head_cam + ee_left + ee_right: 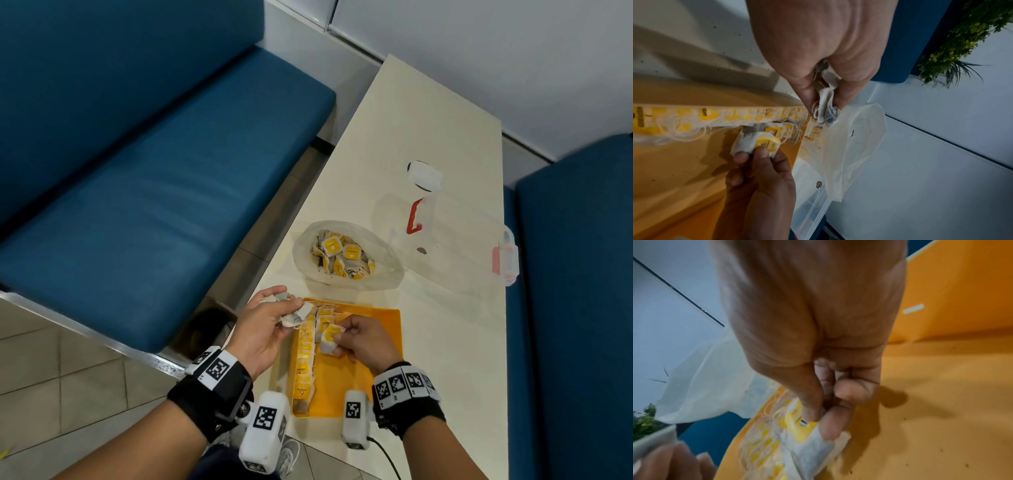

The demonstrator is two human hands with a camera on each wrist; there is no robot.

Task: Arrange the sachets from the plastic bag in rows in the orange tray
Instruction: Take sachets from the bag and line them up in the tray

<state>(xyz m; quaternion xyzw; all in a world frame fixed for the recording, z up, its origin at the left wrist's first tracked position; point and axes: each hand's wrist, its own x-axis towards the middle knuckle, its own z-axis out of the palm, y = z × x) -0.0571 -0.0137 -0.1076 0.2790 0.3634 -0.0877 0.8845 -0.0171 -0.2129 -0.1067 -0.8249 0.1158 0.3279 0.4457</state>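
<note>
Over the orange tray (380, 329), the right hand (366, 339) pinches one tea sachet (330, 339) between thumb and fingertips, yellow tag uppermost, the paper pouch hanging toward the tray floor. It sits just right of the second, shorter row (323, 318), at that row's near end, so the next gap lies directly under the fingers; the right hand is plainly the nearer one for the placing. The first row (305, 359) runs along the tray's left wall with its long axis pointing from the person toward the bag, sachets overlapped tag over tag, and the held sachet looks roughly squared to that line. My reading is that it needs lowering and tucking against its neighbour, with loose strings the likely snag.

The left hand (270, 329) is curled around a small bunch of sachets (294, 308) above the tray's far left corner, held as a reserve.

Beyond the tray, the translucent plastic bag (383, 274) lies open with many sachets inside. To its right stands a clear plastic container (462, 240) with red clips. All rest on a cream table (428, 120) between blue padded benches (154, 171), white wall behind.
</note>
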